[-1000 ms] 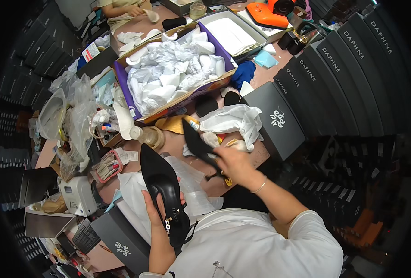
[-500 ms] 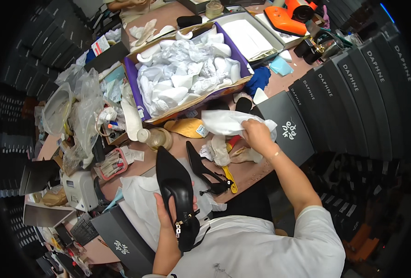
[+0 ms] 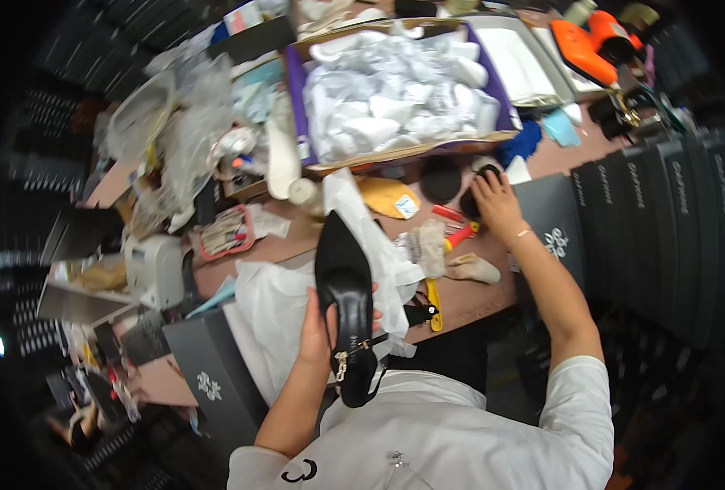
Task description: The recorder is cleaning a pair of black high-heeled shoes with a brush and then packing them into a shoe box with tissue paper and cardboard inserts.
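Observation:
My left hand (image 3: 317,333) is closed around a black pointed slingback shoe (image 3: 350,302), toe pointing away and inside facing up. A jewelled trim shows near its heel. My right hand (image 3: 497,200) is across the table, fingers bent over a small black oval pad (image 3: 469,204) partly hidden beneath them. A sheet of white tissue paper (image 3: 362,220) lies behind the held shoe. It covers most of a second black shoe (image 3: 420,314), of which only a dark part with a jewelled detail shows. More white tissue (image 3: 269,314) spreads to the left.
A purple-edged carton (image 3: 299,106) full of white paper stands at the back. Grey shoe boxes (image 3: 656,196) are stacked on the right. Near my right hand lie a round black item (image 3: 440,180), a yellow cloth (image 3: 389,198) and a beige glove (image 3: 473,269). A white machine (image 3: 154,273) stands left.
My right hand has let go of the white tissue, which now lies over the second shoe, and has moved onto the black pad. My left hand still holds its shoe. The view has shifted.

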Demonstrator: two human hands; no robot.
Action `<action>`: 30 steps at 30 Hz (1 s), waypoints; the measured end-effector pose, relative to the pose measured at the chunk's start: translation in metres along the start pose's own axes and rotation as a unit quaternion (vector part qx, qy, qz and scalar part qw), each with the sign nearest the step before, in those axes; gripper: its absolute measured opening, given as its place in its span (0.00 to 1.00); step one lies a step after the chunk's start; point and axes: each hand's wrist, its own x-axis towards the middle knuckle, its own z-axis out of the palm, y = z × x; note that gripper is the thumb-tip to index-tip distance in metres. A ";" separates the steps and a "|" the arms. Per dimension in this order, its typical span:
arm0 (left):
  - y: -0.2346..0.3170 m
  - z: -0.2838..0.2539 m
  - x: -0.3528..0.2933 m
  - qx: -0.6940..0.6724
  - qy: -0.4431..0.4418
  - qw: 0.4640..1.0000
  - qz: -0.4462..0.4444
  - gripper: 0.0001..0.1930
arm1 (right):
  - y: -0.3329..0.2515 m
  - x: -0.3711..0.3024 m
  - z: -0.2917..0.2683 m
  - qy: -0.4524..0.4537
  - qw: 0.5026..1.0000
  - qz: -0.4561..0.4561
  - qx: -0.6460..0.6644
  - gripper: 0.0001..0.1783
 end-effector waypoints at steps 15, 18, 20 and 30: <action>-0.008 -0.001 -0.029 -0.026 0.075 0.990 0.117 0.42 | -0.143 -0.037 -0.271 -0.059 0.700 0.028 0.711 0.32; -0.030 0.007 -0.043 0.003 0.022 0.982 0.186 0.40 | -0.206 -0.025 -0.273 0.081 0.844 -0.030 0.529 0.20; -0.051 -0.032 -0.034 0.112 0.021 0.960 0.257 0.38 | -0.237 -0.017 -0.246 0.214 0.865 -0.054 0.451 0.19; 0.019 -0.053 -0.065 0.361 -0.119 0.856 0.350 0.37 | -0.259 -0.080 -0.264 -0.032 0.782 -0.247 0.571 0.13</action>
